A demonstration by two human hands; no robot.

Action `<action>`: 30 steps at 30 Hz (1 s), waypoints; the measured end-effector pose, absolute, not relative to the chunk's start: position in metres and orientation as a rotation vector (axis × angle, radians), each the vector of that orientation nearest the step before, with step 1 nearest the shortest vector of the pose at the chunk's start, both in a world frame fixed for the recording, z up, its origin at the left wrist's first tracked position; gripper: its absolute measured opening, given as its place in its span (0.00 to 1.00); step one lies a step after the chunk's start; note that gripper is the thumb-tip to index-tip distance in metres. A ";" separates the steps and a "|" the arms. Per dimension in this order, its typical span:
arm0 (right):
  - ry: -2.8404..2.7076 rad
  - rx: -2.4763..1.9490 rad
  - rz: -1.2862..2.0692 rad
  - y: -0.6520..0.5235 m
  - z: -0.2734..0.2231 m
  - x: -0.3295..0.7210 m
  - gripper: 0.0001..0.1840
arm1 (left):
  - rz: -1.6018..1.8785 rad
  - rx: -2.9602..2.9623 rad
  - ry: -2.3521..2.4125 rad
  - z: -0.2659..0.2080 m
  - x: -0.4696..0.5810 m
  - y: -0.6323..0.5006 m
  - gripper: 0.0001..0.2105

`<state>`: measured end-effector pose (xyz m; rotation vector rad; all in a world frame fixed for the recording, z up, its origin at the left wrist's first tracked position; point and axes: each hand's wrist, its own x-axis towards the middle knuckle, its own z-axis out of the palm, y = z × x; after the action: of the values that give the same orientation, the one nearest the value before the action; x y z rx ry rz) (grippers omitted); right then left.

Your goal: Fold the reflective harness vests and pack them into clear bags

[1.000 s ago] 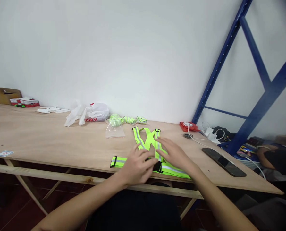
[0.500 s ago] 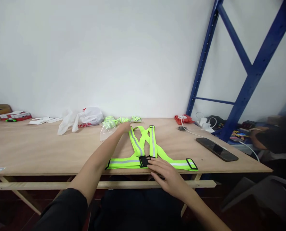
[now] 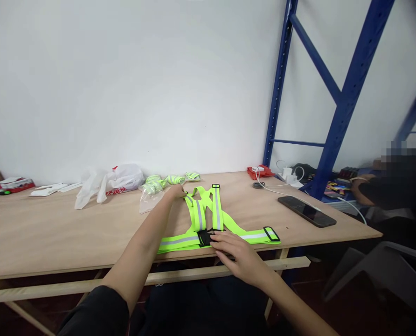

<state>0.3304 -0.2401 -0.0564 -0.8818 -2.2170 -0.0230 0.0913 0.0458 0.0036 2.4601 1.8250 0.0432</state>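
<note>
A neon-yellow reflective vest [image 3: 218,210] of elastic straps with grey stripes lies on the wooden table, its shoulder straps pointing to the wall. At the top of its left strap, my left hand [image 3: 177,191] is closed, pinching the strap's end; the fingertips are partly hidden. That strap bows up and folds over. My right hand [image 3: 238,254] lies with outstretched fingers on the waist band, just right of the black buckle [image 3: 204,238], touching its edge. A black slider [image 3: 271,234] sits at the band's right end.
Bundled reflective straps [image 3: 175,179] in clear plastic lie behind my left hand. A white plastic bag [image 3: 126,177] is further left. To the right are a phone [image 3: 306,211], a red pouch [image 3: 260,171] with a white cable, and a blue rack post [image 3: 337,116]. A person's arm [image 3: 362,189] shows far right.
The view has turned slightly right. My left hand has drawn the left strap's end a little toward me, and the strap now buckles into a fold. My right hand stays on the waist band.
</note>
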 end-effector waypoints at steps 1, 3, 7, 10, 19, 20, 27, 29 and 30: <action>-2.216 -0.884 -0.028 -0.240 -0.056 0.330 0.14 | 0.035 2.475 1.806 0.005 0.091 0.045 0.16; -2.215 -0.888 -0.043 -0.241 -0.056 0.329 0.13 | 0.054 2.525 1.773 0.010 0.091 0.043 0.14; -2.253 -0.950 -0.093 -0.244 -0.052 0.322 0.16 | 0.235 2.683 1.720 0.041 0.088 0.038 0.09; -2.301 -1.038 -0.181 -0.246 -0.049 0.316 0.23 | 0.433 2.798 1.681 0.080 0.083 0.032 0.14; -2.364 -1.092 -0.209 -0.243 -0.045 0.313 0.24 | 0.733 3.113 1.586 0.162 0.086 0.010 0.17; -2.372 -1.087 -0.207 -0.243 -0.045 0.313 0.24 | 0.715 3.143 1.599 0.163 0.089 0.010 0.16; -2.404 -1.091 -0.223 -0.244 -0.050 0.312 0.26 | 0.632 3.182 1.692 0.155 0.101 0.026 0.15; -2.408 -1.101 -0.222 -0.244 -0.051 0.312 0.26 | 0.616 3.170 1.702 0.152 0.105 0.032 0.15; -2.408 -1.105 -0.220 -0.244 -0.051 0.312 0.26 | 0.610 3.161 1.706 0.149 0.108 0.035 0.14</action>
<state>0.3119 -0.2444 -0.0509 -1.1053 -2.4077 -0.2197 0.1083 0.0349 0.1495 3.1613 1.7061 0.6099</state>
